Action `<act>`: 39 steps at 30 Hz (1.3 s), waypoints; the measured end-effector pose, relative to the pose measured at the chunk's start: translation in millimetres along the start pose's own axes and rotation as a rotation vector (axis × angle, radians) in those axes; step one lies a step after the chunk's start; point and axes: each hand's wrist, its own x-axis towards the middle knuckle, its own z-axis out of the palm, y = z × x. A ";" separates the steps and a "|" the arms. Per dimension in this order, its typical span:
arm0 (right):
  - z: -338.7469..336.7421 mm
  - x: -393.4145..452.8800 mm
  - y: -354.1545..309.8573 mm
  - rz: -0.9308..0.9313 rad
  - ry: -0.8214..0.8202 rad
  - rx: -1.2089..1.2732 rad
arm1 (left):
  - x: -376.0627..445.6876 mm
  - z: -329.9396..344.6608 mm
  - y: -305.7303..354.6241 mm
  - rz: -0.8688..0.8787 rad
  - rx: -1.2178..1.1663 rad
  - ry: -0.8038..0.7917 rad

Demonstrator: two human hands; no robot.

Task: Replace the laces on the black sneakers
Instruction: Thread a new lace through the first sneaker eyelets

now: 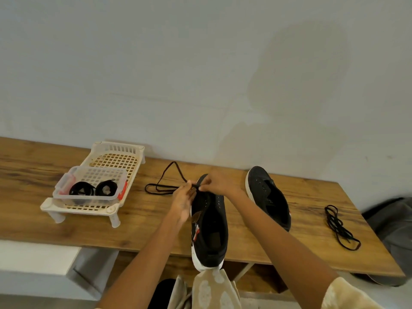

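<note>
Nearest us, the black canvas sneaker with a white rubber sole (209,228) lies lengthwise on the brown wood-grain tabletop (142,221), its heel overhanging the near edge and its toe pointing toward the pale wall (200,63). Over its toe, we see both hands meet: the left hand (184,202) and the right hand (219,182) each pinch the thin black shoelace (165,186), so each grip is narrow and closed on the lace. Left of this sneaker, the lace trails in loose loops across the tabletop. Right of the sneaker, slightly farther back, rests a second black canvas sneaker (267,195), unlaced and angled. Farther right of it lies a bundled black lace (340,226). Well left of the near sneaker stands a cream plastic lattice rack (116,161) on short legs; on it sits a clear plastic box with red clips (89,186) holding two coiled black laces (93,189).
</note>
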 end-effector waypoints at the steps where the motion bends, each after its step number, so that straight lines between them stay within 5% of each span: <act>1: 4.6 -1.1 5.2 0.009 -0.032 -0.027 | 1.8 -2.2 0.2 0.006 -0.053 0.018; 5: 9.2 -1.6 10.8 0.028 0.042 -0.044 | 7.3 -6.1 0.3 -0.002 0.015 0.081; 13: 8.7 -9.0 19.2 0.059 -0.062 -0.195 | 8.2 8.0 -0.5 0.167 1.239 0.327; 18: 7.5 -8.0 10.8 0.085 -0.062 -0.295 | 5.3 12.6 -2.7 0.428 1.439 -0.091; 23: 13.7 -9.3 5.2 0.109 0.060 -0.393 | 6.8 11.6 6.1 0.447 1.616 -0.175; 27: 23.4 -7.7 20.1 0.134 0.187 -0.141 | 9.5 14.0 14.9 0.486 1.682 -0.150; 33: 36.4 -23.7 44.0 0.394 0.507 0.910 | 18.7 34.4 21.6 0.528 1.989 -0.253; 39: 44.8 -29.2 54.0 0.289 0.389 0.982 | 22.4 55.4 33.0 0.445 1.832 -0.153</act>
